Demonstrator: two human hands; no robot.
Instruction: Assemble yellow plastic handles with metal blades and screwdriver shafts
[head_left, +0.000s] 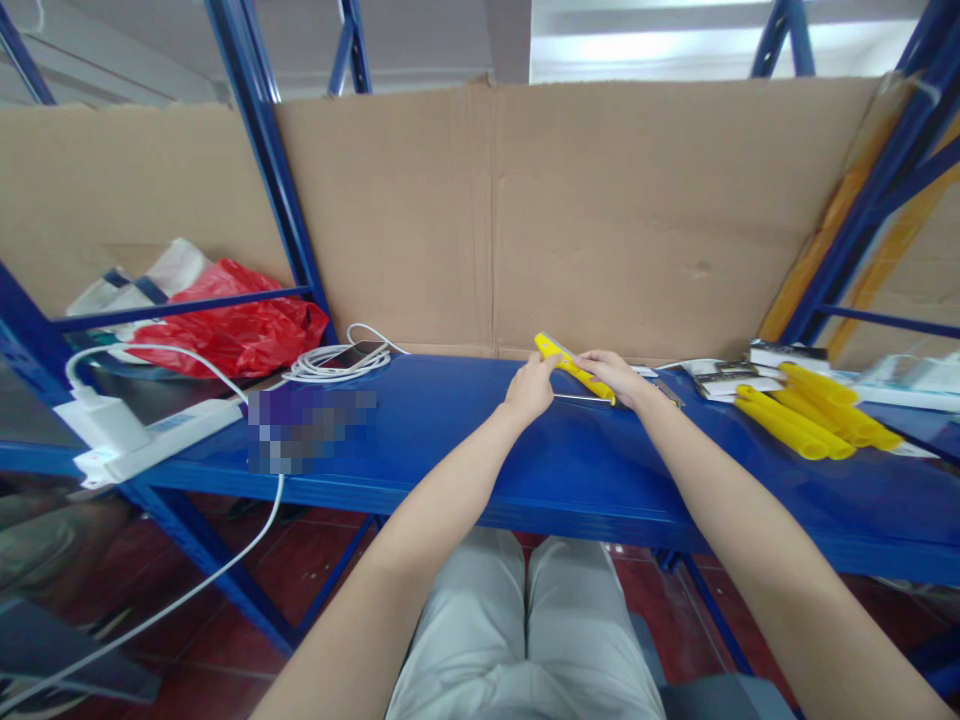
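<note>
A long yellow tool (553,349) with dark markings and a greyish strip along its far edge lies at a slant just above the blue shelf. My left hand (531,386) is closed, its fingers gripping the tool near the upper left end. Further along, my right hand (611,374) pinches the same tool from its far side. A thin metal rod (581,398) runs from beside my left hand to the tool's lower right end; whether the two are joined I cannot tell.
Several yellow tubes (795,425) lie at the right, beside small black-and-white boxes (739,380). A white power strip (176,435), coiled white cable (311,366), phone (361,354) and red plastic bag (240,325) are at the left. Cardboard (600,220) stands behind the blue shelf (442,440).
</note>
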